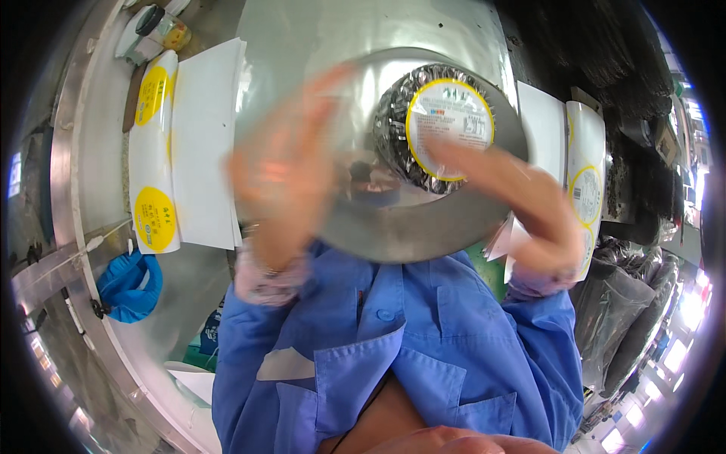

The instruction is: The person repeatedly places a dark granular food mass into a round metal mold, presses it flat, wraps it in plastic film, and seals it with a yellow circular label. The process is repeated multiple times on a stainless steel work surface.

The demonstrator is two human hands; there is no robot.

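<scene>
A round pack of dark, dried seaweed-like material [391, 127] in clear crinkled plastic lies on a shiny round metal plate [408, 238]. Its top bears a round white sticker [451, 113] with a yellow rim and printed writing. The fingers of my right hand [510, 187] reach over the sticker's lower part; blur hides whether they press on it. To the left of the pack, my left hand [283, 164] is over the plate's left side, strongly blurred, fingers spread and nothing visible in them.
At left, a strip of yellow round stickers [154, 218] lies beside white paper [204, 147]. A strip of white stickers [584, 193] is at right. Stacked dark sheets [601, 51] fill the far right, above plastic-wrapped packs [612, 306]. A jar [164, 31] stands at upper left.
</scene>
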